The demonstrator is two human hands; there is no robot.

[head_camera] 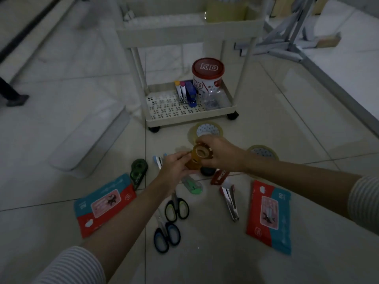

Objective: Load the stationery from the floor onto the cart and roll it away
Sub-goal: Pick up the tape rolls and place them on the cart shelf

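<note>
Cart stands ahead on tiled floor; its bottom shelf carries a red-lidded tub and staplers. Both hands meet above the floor items: right hand grips the top of an amber tape stack, left hand holds its lower side. Two scissors lie below.

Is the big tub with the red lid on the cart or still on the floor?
On the cart. The tub stands upright on the cart's bottom shelf, lid on, beside the staplers.
</note>
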